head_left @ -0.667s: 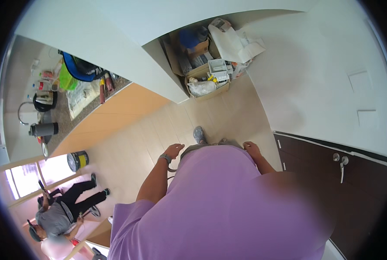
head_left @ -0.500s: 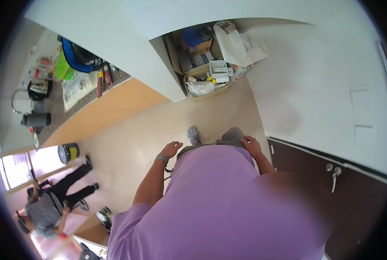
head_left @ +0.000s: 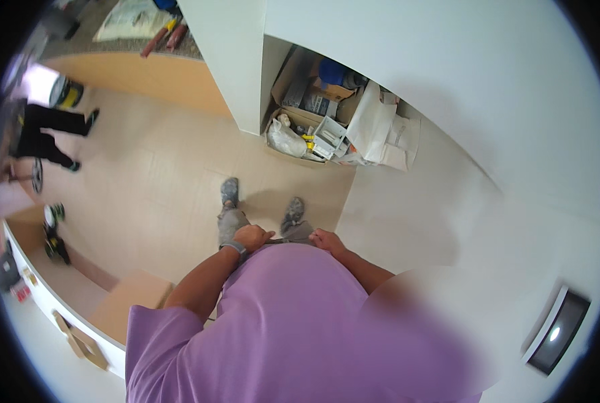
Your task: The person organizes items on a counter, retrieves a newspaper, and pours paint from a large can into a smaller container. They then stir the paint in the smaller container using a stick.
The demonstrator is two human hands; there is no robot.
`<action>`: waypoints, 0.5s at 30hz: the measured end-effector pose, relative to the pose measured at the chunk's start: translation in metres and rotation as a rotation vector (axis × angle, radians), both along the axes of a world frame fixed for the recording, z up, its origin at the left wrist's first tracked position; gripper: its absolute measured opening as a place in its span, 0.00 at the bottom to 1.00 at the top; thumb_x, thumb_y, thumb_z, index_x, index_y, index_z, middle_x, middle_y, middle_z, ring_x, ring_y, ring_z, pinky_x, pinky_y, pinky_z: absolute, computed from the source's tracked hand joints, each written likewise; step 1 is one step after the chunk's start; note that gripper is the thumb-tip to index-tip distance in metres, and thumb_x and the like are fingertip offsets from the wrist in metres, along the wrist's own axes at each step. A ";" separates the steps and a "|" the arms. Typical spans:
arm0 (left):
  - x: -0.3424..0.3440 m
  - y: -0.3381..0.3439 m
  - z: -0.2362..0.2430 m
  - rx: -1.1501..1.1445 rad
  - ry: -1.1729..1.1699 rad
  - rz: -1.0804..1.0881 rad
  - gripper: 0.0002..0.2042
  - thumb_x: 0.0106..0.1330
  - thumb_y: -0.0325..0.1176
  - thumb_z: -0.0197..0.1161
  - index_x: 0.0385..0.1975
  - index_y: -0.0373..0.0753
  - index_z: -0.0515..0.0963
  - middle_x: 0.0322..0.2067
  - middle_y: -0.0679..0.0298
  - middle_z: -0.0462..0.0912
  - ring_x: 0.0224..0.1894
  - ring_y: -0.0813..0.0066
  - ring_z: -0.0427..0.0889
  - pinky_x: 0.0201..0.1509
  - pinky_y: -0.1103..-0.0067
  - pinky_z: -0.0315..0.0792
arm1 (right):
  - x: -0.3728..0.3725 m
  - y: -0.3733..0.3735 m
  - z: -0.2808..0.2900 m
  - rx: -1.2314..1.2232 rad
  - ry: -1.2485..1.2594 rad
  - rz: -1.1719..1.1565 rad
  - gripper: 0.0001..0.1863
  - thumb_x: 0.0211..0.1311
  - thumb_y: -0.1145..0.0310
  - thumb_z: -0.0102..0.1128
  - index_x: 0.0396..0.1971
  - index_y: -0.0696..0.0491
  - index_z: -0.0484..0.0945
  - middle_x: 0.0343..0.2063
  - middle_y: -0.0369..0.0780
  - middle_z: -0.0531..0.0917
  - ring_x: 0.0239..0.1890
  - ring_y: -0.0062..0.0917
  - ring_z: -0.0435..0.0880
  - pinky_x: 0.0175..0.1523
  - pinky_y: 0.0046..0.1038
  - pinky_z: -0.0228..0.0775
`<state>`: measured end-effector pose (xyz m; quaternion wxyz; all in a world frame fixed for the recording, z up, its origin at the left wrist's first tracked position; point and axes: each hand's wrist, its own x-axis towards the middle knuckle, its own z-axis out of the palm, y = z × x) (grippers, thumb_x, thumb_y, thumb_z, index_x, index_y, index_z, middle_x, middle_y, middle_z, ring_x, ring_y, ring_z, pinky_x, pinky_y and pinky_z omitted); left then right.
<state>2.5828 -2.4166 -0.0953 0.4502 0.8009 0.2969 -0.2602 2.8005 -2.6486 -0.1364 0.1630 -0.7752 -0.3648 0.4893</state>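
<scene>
My left hand (head_left: 253, 237), with a grey band at its wrist, is closed at the front waist of my grey trousers (head_left: 231, 223). On the other side of the waist my right hand (head_left: 327, 241) is curled closed against the trousers too. Both hands lie just beyond the hem of my purple shirt (head_left: 293, 302), and a small gap parts them. The fingertips are partly hidden by cloth. Below them my grey, mottled shoes (head_left: 229, 191) stand on the beige floor (head_left: 172, 158).
Ahead, a cardboard box (head_left: 293, 158) of small parts and white packaging (head_left: 380, 127) fill a recess. A counter (head_left: 112, 46) with red-handled tools stands far left. Another person's black-trousered legs (head_left: 51, 131) show at left. An open cardboard box (head_left: 129, 295) is near left; white wall rises at right.
My view has turned rightward; the dark door has left the picture and a wall-mounted dark panel has appeared. My hands have come closer together at the waist, and both shoes now show.
</scene>
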 end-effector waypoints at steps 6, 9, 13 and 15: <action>0.010 -0.040 0.088 -0.325 -0.067 0.402 0.28 0.74 0.51 0.53 0.25 0.27 0.81 0.27 0.36 0.80 0.35 0.36 0.81 0.41 0.56 0.73 | 0.066 0.022 0.088 -0.050 0.263 0.122 0.23 0.73 0.51 0.50 0.34 0.59 0.80 0.29 0.47 0.83 0.34 0.36 0.82 0.43 0.36 0.72; 0.015 -0.059 0.078 -0.380 -0.134 0.459 0.28 0.74 0.51 0.54 0.26 0.28 0.80 0.27 0.38 0.81 0.34 0.42 0.82 0.39 0.58 0.73 | 0.085 -0.007 0.082 -0.217 0.316 0.009 0.25 0.74 0.50 0.50 0.31 0.59 0.79 0.26 0.43 0.80 0.32 0.29 0.79 0.42 0.34 0.71; 0.023 -0.067 0.051 -0.533 -0.191 0.648 0.25 0.74 0.51 0.56 0.32 0.30 0.81 0.29 0.43 0.83 0.37 0.49 0.84 0.41 0.62 0.74 | 0.111 0.030 0.127 -0.395 0.334 0.159 0.22 0.75 0.51 0.50 0.32 0.56 0.79 0.21 0.37 0.77 0.24 0.21 0.74 0.32 0.28 0.67; 0.019 -0.070 0.013 -0.446 -0.147 0.777 0.20 0.73 0.48 0.57 0.42 0.33 0.80 0.38 0.45 0.84 0.46 0.50 0.83 0.51 0.62 0.74 | 0.131 0.074 0.134 -0.636 0.371 0.027 0.20 0.76 0.52 0.51 0.34 0.54 0.79 0.19 0.34 0.75 0.20 0.17 0.71 0.27 0.23 0.63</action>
